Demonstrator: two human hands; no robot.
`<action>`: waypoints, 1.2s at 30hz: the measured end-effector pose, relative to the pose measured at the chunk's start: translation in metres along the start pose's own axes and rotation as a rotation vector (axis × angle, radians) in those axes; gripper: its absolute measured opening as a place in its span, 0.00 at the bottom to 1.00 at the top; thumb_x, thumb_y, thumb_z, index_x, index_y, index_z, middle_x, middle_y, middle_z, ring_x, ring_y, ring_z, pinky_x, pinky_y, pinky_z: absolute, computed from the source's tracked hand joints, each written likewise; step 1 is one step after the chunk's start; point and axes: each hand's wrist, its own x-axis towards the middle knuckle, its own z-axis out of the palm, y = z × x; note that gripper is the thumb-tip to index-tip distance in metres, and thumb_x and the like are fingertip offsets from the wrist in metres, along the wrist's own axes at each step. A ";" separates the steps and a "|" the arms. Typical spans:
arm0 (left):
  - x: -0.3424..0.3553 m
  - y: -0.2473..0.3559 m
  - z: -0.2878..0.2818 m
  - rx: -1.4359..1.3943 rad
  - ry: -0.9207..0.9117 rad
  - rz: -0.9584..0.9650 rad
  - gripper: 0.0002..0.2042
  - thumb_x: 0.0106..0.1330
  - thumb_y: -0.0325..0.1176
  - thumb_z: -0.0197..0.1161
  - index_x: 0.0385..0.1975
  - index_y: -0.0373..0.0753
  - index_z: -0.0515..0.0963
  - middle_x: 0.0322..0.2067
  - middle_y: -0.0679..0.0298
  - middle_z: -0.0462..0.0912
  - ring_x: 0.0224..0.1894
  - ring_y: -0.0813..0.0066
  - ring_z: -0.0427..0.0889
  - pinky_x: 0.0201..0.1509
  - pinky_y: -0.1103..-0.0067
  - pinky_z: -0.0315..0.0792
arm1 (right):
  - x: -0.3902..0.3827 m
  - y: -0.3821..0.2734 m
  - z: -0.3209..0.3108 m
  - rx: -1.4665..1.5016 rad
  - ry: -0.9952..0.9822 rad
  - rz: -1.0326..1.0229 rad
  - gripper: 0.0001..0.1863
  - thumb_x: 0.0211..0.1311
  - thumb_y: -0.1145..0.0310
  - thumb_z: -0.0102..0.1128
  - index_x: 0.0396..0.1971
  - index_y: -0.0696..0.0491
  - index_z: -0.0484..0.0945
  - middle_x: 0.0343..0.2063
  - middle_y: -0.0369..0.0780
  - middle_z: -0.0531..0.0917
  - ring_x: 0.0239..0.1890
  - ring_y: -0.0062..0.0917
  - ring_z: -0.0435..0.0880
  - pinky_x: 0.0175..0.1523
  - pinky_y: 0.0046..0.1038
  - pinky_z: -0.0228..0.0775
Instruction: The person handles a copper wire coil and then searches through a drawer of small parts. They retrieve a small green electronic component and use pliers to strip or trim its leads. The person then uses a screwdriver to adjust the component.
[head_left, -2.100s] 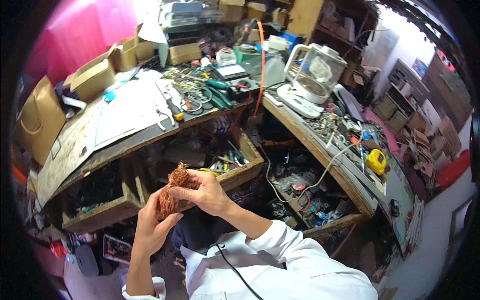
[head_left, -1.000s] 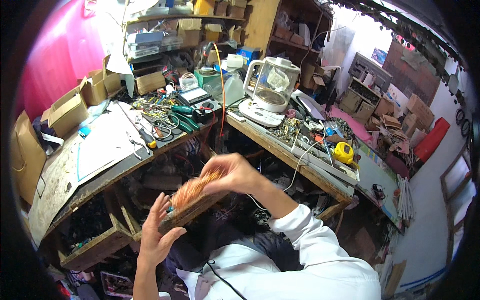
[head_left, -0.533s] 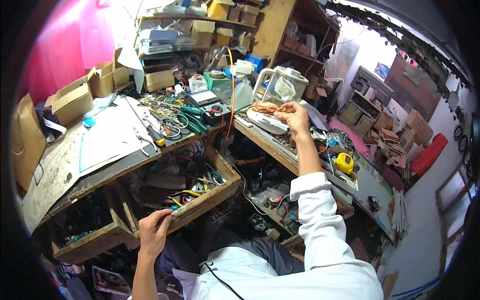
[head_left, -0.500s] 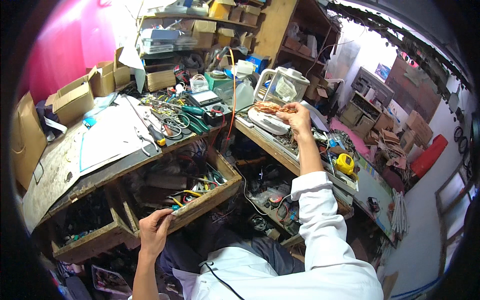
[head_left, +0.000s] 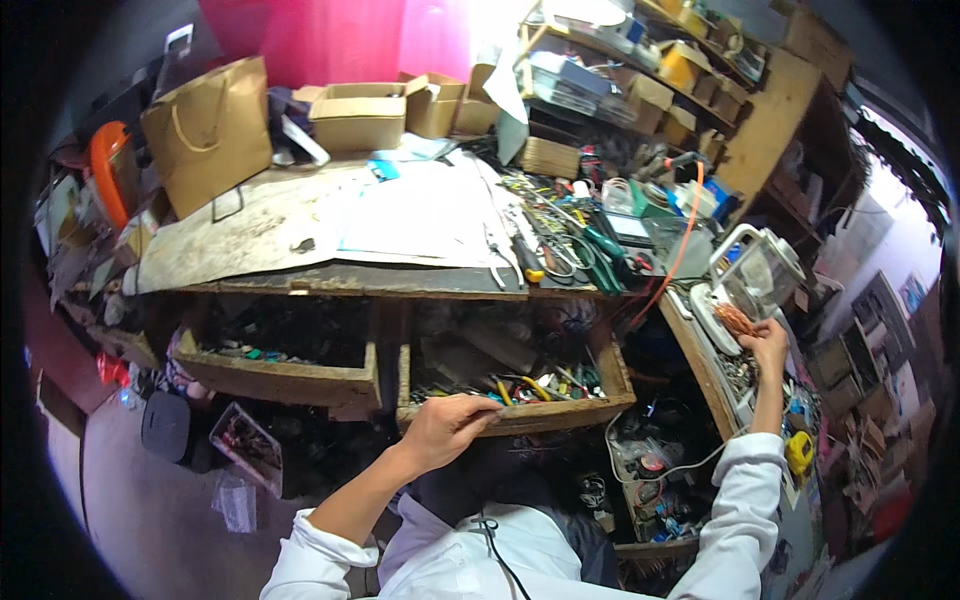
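My right hand (head_left: 768,348) is closed on a bundle of copper wire (head_left: 736,320) over a white, rounded flat object (head_left: 706,305) on the side bench. Just behind it stands a clear jug (head_left: 768,270) with a white handle. My left hand (head_left: 446,432) is in front of a pulled-out wooden drawer (head_left: 570,412), thumb and fingertips pinched together at its front board. Whatever sits in that pinch is too small to make out. Yellow-handled tools (head_left: 535,386) and loose small parts lie in the drawer.
White paper sheets (head_left: 420,215) cover the main bench, with pliers and screwdrivers (head_left: 525,258) at their right. Another wooden drawer (head_left: 280,372) juts out at left. An orange cable (head_left: 690,235) hangs near the bench corner. A yellow tape measure (head_left: 799,453) lies right of my arm.
The view has swung to the left. My right hand still has the copper wire, now lower over the white object. My left hand has shifted right along the drawer front, fingers still pinched.
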 end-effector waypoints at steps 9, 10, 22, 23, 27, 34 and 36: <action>-0.002 -0.001 0.002 -0.006 0.020 0.011 0.09 0.68 0.27 0.67 0.47 0.37 0.85 0.38 0.55 0.90 0.38 0.65 0.90 0.42 0.74 0.82 | -0.011 -0.031 -0.005 -0.335 0.073 -0.239 0.20 0.46 0.67 0.76 0.40 0.56 0.82 0.38 0.49 0.84 0.43 0.46 0.83 0.50 0.41 0.74; -0.001 0.000 0.002 -0.005 0.022 0.007 0.09 0.68 0.27 0.67 0.47 0.37 0.85 0.38 0.56 0.90 0.38 0.65 0.90 0.42 0.73 0.82 | -0.018 -0.039 -0.006 -0.353 0.079 -0.216 0.19 0.49 0.67 0.74 0.41 0.56 0.82 0.40 0.50 0.83 0.46 0.48 0.82 0.54 0.43 0.73; -0.021 0.009 -0.006 0.046 0.046 0.029 0.12 0.65 0.23 0.68 0.48 0.35 0.84 0.41 0.53 0.89 0.41 0.59 0.89 0.46 0.71 0.82 | -0.131 -0.176 0.083 0.039 -0.182 -0.548 0.11 0.56 0.77 0.68 0.39 0.58 0.80 0.42 0.47 0.82 0.48 0.43 0.81 0.57 0.41 0.72; -0.026 0.011 -0.007 0.078 0.104 0.061 0.12 0.65 0.22 0.68 0.47 0.35 0.84 0.41 0.53 0.89 0.41 0.59 0.89 0.46 0.71 0.83 | -0.145 -0.184 0.093 0.068 -0.231 -0.617 0.09 0.57 0.77 0.68 0.37 0.59 0.80 0.43 0.47 0.82 0.49 0.43 0.82 0.58 0.40 0.72; -0.062 0.016 -0.024 0.223 0.260 0.027 0.11 0.61 0.22 0.70 0.44 0.34 0.85 0.40 0.54 0.89 0.41 0.59 0.90 0.46 0.71 0.83 | -0.215 -0.229 0.145 0.317 -0.460 -0.809 0.08 0.54 0.79 0.69 0.34 0.57 0.82 0.42 0.46 0.85 0.47 0.42 0.84 0.53 0.39 0.78; -0.106 0.011 -0.078 0.476 0.429 -0.123 0.08 0.64 0.24 0.69 0.41 0.32 0.85 0.33 0.56 0.89 0.34 0.63 0.89 0.39 0.73 0.82 | -0.297 -0.312 0.191 0.635 -0.585 -1.110 0.10 0.50 0.81 0.70 0.34 0.56 0.81 0.39 0.43 0.85 0.42 0.39 0.85 0.47 0.36 0.80; -0.113 0.010 -0.103 0.598 0.495 -0.148 0.07 0.64 0.29 0.70 0.39 0.35 0.86 0.34 0.56 0.89 0.38 0.58 0.89 0.45 0.68 0.82 | -0.309 -0.332 0.203 0.646 -0.613 -1.206 0.09 0.50 0.78 0.70 0.33 0.56 0.81 0.39 0.42 0.84 0.42 0.39 0.84 0.47 0.36 0.79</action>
